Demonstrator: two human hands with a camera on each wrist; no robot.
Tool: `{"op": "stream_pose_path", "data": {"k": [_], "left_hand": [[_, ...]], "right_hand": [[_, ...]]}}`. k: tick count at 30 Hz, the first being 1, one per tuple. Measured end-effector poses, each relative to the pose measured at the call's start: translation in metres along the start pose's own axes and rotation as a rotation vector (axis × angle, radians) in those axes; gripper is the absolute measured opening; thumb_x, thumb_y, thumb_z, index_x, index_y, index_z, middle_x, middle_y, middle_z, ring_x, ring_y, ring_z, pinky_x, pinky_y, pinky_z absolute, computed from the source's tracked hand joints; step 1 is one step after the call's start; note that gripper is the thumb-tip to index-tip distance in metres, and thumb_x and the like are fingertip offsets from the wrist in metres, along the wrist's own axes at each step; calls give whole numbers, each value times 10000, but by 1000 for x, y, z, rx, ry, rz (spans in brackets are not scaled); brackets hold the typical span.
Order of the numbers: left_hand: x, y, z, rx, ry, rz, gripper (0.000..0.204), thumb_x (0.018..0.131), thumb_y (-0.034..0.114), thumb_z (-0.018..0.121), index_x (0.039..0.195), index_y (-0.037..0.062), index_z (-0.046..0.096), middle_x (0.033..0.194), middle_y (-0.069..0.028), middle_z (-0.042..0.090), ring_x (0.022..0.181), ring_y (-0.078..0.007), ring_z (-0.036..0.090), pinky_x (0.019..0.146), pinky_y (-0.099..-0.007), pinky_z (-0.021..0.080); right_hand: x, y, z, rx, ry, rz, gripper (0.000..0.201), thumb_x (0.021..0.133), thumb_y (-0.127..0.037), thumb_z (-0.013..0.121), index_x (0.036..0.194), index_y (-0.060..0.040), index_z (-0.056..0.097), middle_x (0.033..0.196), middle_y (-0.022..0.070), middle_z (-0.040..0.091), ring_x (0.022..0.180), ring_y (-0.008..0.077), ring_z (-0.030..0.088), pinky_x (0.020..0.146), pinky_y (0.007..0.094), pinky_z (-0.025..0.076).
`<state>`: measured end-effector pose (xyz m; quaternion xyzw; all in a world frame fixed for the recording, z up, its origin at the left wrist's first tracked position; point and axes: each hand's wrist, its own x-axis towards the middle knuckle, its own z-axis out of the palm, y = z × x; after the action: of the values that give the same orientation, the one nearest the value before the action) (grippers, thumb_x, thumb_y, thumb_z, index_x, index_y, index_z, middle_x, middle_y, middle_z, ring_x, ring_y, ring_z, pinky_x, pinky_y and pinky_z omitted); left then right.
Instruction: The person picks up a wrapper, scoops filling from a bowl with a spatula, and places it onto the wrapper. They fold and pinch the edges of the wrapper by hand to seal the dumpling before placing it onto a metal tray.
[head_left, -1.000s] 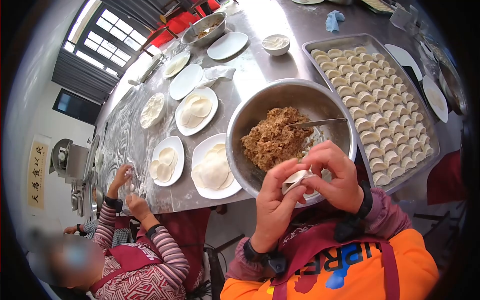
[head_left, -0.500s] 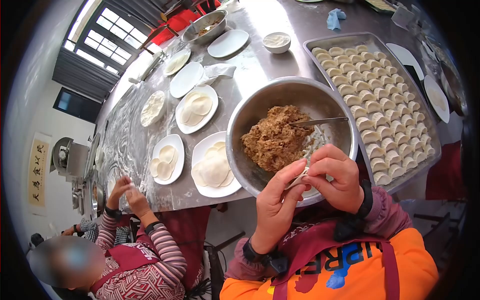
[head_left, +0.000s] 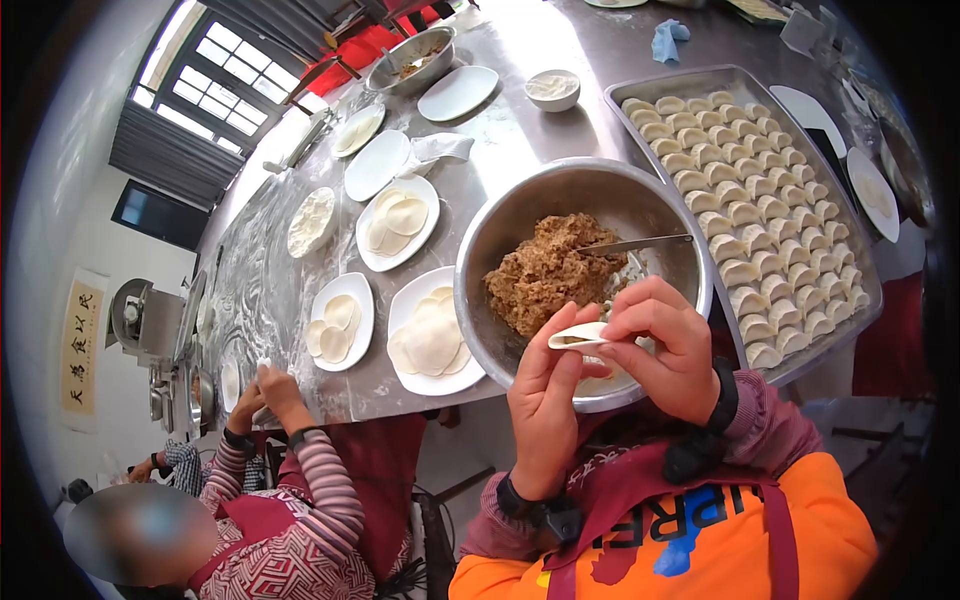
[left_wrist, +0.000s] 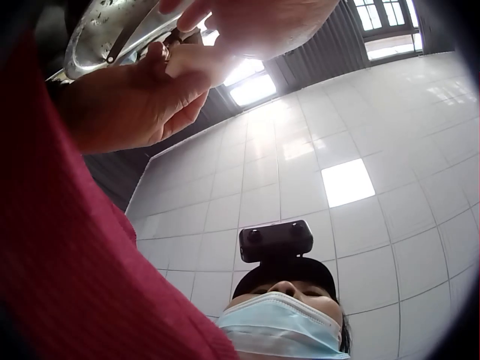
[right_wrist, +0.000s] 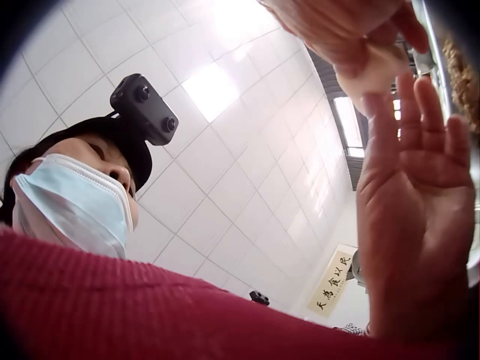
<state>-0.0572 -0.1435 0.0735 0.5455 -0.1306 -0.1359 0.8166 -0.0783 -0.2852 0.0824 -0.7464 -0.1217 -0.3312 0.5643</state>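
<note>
A half-folded dumpling (head_left: 578, 337) is held over the near rim of the metal mixing bowl (head_left: 690, 300). Its left end gapes toward the head camera, and a dark pocket shows inside. My left hand (head_left: 542, 395) has that end between thumb and forefinger, its other fingers fairly straight in the right wrist view. The right hand (head_left: 662, 345) pinches the dumpling's right end. Pale dough (right_wrist: 371, 71) shows between both hands in the right wrist view. Brown minced filling (head_left: 545, 270) is heaped in the bowl, with a metal utensil handle (head_left: 640, 243) sticking out of it.
A metal tray (head_left: 740, 350) of dumplings in rows stands right of the bowl. Left are plates of round wrappers (head_left: 430, 335) and a bowl of flour (head_left: 311, 220). Another person (head_left: 280, 510) works at the floured table edge. A blue cloth (head_left: 670, 40) lies at the back.
The dumpling has turned so that its open left end faces up toward the head camera. Both hands stay together at the bowl's rim. The neighbouring person's hands have moved lower.
</note>
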Motion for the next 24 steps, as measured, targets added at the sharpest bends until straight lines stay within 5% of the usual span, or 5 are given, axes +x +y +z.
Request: {"op": "stream_pose_path", "data": {"k": [9, 15, 21, 24], "left_hand": [[-5, -1, 2, 211, -135, 26, 364, 912, 10, 467, 1274, 5, 437, 1224, -100, 531, 978, -107, 550, 778, -234, 494], [-6, -8, 1, 227, -81, 107, 339, 912, 20, 477, 1249, -1, 448, 1222, -119, 528, 967, -116, 557, 761, -233, 494], [-3, -4, 2, 127, -13, 83, 362, 909, 17, 480, 1265, -10, 424, 1177, -145, 553, 919, -133, 578, 737, -237, 501], [-3, -3, 2, 208, -27, 65, 351, 905, 4, 476, 1255, -17, 447, 1127, -127, 575, 876, -127, 586, 720, -233, 503]], "right_hand": [[-5, 5, -5, 7, -67, 29, 132, 720, 51, 660, 811, -16, 591, 860, 89, 541, 649, 136, 539, 556, 234, 445], [1, -5, -4, 65, -37, 189, 137, 717, 50, 664, 816, -18, 598, 858, 69, 533, 632, 101, 529, 533, 232, 437], [-3, 2, -2, 3, -33, -19, 149, 706, 34, 684, 819, -12, 598, 852, 84, 549, 672, 145, 561, 555, 247, 460], [-4, 2, -3, -13, -42, 20, 150, 701, 32, 688, 811, -11, 596, 848, 92, 554, 686, 167, 568, 567, 255, 468]]}}
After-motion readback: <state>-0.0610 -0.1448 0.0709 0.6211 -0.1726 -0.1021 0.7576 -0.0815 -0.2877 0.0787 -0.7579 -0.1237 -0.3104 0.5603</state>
